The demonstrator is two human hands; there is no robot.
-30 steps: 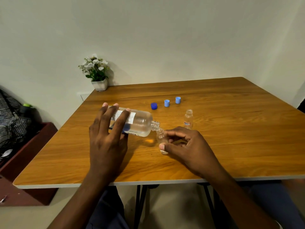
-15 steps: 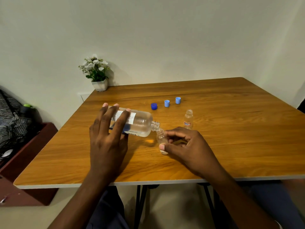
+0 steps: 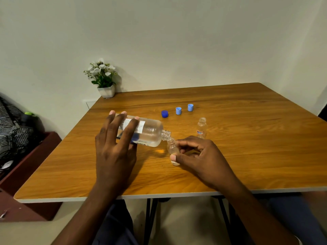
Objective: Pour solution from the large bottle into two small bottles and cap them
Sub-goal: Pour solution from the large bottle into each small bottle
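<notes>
Clear large bottle (image 3: 150, 133), white label, nearly horizontal, neck at small bottle (image 3: 172, 147) mouth. Left grip (image 3: 115, 152) grasps large bottle; right grip (image 3: 201, 156) pinches small bottle.

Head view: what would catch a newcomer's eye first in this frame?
At the middle of the table, the left hand holds the large bottle tipped nearly flat, its open neck at the mouth of a small bottle that the right hand pinches. Just behind stands a second small bottle, uncapped, and farther back a row of three blue caps. A potted plant sits at the far left corner.
</notes>
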